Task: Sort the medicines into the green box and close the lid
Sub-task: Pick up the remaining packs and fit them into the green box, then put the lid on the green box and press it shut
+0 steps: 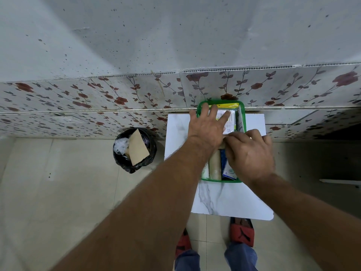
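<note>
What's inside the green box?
Medicine packs: a white printed packet at the far end, a beige roll and a blue-and-white carton at the near end. The left hand and right hand hide the middle.

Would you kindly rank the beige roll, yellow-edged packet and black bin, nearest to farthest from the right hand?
1. beige roll, just left of the right hand
2. yellow-edged packet, at the green box's far end
3. black bin, on the floor, far left

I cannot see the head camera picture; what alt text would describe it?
Seen from above, a person's left hand presses flat on medicine packets at the far end of an open green box while the curled right hand reaches into its middle. The box sits on a white table, a black bin beside it.
</note>
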